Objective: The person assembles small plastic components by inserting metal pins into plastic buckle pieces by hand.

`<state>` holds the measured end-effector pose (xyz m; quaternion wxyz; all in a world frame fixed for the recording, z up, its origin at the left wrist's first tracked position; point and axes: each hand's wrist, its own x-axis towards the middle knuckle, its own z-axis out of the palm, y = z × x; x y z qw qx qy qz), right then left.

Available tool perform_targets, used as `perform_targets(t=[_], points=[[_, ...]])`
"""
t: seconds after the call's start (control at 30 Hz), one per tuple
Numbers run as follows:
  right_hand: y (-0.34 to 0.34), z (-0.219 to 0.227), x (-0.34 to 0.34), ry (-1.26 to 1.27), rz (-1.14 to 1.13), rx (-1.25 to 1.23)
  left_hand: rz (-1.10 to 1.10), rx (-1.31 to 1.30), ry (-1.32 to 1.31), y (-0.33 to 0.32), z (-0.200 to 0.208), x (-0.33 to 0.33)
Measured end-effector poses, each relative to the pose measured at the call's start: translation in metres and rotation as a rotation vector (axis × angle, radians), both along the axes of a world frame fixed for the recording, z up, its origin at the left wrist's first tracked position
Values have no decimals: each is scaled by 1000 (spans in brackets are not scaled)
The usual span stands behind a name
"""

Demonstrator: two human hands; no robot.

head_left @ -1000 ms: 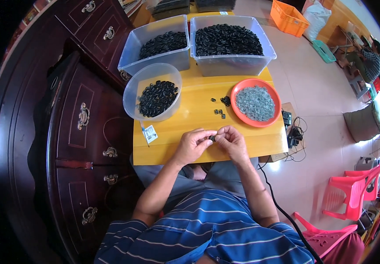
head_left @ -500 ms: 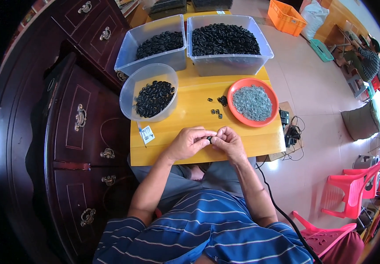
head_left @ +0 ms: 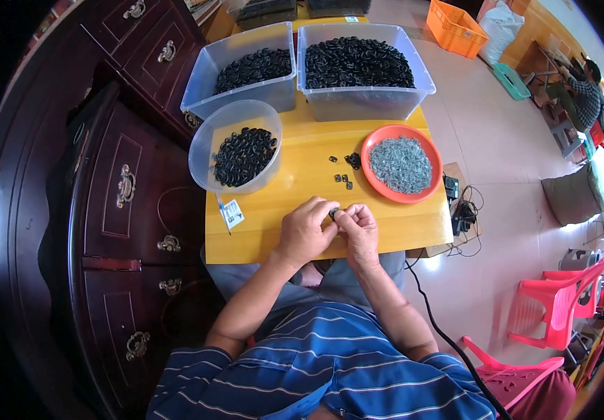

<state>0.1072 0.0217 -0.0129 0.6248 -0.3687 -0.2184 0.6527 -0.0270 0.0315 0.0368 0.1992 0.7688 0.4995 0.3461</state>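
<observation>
Over the near part of the yellow wooden table [head_left: 295, 157], my left hand [head_left: 307, 229] and my right hand [head_left: 359, 231] meet. Both are closed in a pinch on one small black plastic piece [head_left: 333, 213], held between the fingertips. Fingers cover part of it. Just beyond lie several small dark pieces [head_left: 344, 178], and a little black heap [head_left: 353, 161] rests against an orange-red plate [head_left: 368, 183]. Small silvery metal parts [head_left: 401, 164] fill that plate. A round clear tub [head_left: 202, 168] of black ring-like pieces [head_left: 246, 155] stands to the left.
Two clear bins, the left [head_left: 235, 105] and the right [head_left: 358, 103], hold black pieces at the table's far side. A white label [head_left: 232, 214] lies near the left edge. Dark drawers [head_left: 134, 203] stand left; cables [head_left: 466, 213] and pink chairs [head_left: 554, 301] right. People [head_left: 589, 101] sit far right.
Both hands have shifted slightly, and the left hand is turned more upright. The black piece now shows more between the fingertips. A person at far right has moved a little.
</observation>
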Motion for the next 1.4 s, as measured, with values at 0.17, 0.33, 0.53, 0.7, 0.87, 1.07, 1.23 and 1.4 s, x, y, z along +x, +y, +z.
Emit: perform_targets(t=[0.17, 0.33, 0.53, 0.7, 0.87, 1.07, 1.23, 1.4], points=[[1, -1, 6, 53, 42, -38, 8, -2, -66, -1, -3, 0], [4, -1, 10, 50, 82, -31, -5, -20, -66, -2, 0, 0], [6, -6, 11, 39, 89, 1, -32, 31, -33, -1, -3, -2], [4, -5, 8, 20, 71, 11, -41, 65, -13, 0, -3, -2], [2, -11, 9, -38, 46, 37, -61, 57, -19, 2, -5, -1], [2, -6, 4, -38, 18, 53, -69, 71, -36, 2, -7, -4], [1, -8, 4, -35, 4, 72, -89, 104, -27, 4, -11, -4], [1, -4, 2, -55, -22, 66, -106, 119, -55, 6, -12, -4]])
